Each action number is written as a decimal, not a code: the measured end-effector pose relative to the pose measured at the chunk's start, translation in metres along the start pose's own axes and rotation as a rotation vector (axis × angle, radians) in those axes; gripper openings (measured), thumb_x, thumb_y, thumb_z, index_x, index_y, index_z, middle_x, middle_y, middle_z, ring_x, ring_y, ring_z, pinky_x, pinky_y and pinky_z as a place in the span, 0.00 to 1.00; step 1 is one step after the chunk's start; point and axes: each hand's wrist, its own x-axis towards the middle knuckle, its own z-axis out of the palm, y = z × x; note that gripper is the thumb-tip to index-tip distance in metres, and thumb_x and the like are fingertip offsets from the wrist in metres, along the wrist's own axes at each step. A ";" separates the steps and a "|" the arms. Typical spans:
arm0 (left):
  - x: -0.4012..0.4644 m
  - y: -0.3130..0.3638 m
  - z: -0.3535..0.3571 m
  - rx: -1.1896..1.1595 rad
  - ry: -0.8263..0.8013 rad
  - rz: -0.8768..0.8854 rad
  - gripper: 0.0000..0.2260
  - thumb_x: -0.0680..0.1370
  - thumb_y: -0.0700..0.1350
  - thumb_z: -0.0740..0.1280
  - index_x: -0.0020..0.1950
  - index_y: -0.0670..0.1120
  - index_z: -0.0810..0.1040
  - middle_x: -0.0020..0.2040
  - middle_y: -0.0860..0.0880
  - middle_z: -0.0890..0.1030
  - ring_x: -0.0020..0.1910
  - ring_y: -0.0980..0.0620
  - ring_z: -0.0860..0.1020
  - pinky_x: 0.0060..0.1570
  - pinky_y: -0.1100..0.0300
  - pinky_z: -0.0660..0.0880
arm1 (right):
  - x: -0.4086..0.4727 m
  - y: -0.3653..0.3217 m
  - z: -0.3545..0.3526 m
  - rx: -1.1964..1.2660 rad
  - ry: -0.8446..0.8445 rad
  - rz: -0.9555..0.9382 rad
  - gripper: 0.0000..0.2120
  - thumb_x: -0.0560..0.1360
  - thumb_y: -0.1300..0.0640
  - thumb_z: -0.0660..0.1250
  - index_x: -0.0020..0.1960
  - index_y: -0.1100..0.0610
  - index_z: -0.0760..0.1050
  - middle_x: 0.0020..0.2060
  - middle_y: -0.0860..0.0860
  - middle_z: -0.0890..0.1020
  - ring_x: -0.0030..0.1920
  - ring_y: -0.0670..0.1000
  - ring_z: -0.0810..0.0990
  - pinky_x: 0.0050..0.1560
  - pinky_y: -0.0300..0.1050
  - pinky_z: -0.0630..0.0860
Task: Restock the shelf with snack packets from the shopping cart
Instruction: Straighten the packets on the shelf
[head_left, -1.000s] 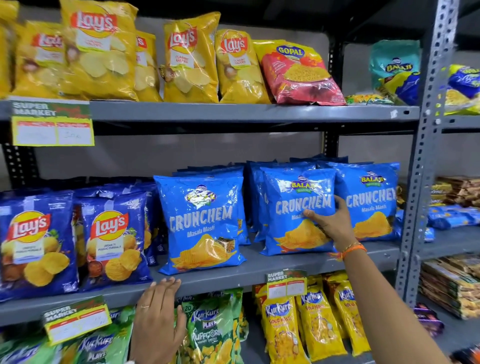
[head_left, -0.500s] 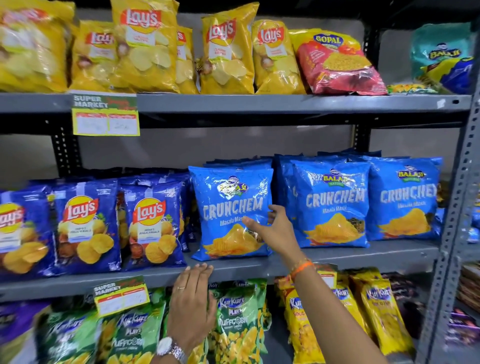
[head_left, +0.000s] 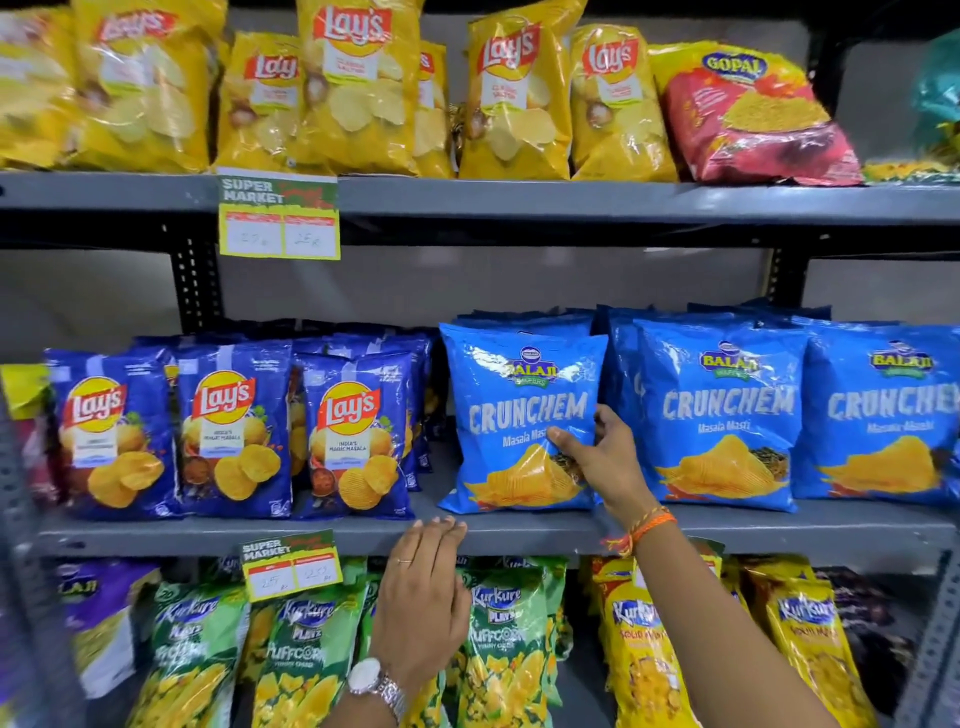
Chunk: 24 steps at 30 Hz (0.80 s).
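Middle shelf (head_left: 519, 532), left section: three blue Lay's Magic Masala packets (head_left: 236, 436) stand upright in the front row, with more of the same packed behind them.

Left hand (head_left: 423, 597): fingers extended and close together, palm flat against the front of the rack. The fingertips rest on the front lip of the middle shelf, just below the leftmost Crunchem packet. The hand holds nothing. A ring sits on one finger and a metal wristwatch (head_left: 376, 686) on the wrist.

Middle shelf, centre: the leftmost blue Balaji Crunchem Masala Masti packet (head_left: 519, 421) stands upright on the shelf, slightly tilted, in front of further packets of the same kind.

Right hand (head_left: 605, 457): partly closed on the right edge of that packet. The thumb lies across the printed front; the other fingers curl around the packet's right side, between it and the next Crunchem packet (head_left: 722, 410). An orange thread band (head_left: 647, 525) circles the wrist.

Right section: two more Crunchem packets stand upright in the front row, side by side and touching.
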 end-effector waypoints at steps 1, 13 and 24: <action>0.001 0.002 -0.001 -0.008 -0.008 -0.009 0.23 0.74 0.46 0.63 0.68 0.44 0.76 0.63 0.49 0.79 0.64 0.50 0.75 0.77 0.56 0.58 | 0.002 0.004 0.001 -0.006 -0.006 0.008 0.45 0.70 0.50 0.78 0.78 0.61 0.59 0.76 0.58 0.68 0.63 0.56 0.79 0.57 0.49 0.80; -0.009 -0.128 -0.096 0.004 0.263 -0.056 0.19 0.79 0.47 0.61 0.67 0.43 0.78 0.65 0.49 0.79 0.68 0.48 0.73 0.72 0.48 0.66 | -0.075 -0.039 0.057 -0.163 0.592 -0.604 0.26 0.67 0.55 0.78 0.61 0.61 0.72 0.54 0.57 0.77 0.55 0.60 0.76 0.59 0.54 0.74; -0.046 -0.226 -0.098 -0.025 0.251 -0.038 0.21 0.85 0.53 0.53 0.59 0.44 0.83 0.55 0.49 0.82 0.57 0.48 0.77 0.62 0.56 0.71 | -0.075 -0.040 0.211 -0.194 -0.082 -0.098 0.46 0.59 0.48 0.84 0.69 0.53 0.64 0.58 0.47 0.78 0.58 0.50 0.79 0.59 0.47 0.78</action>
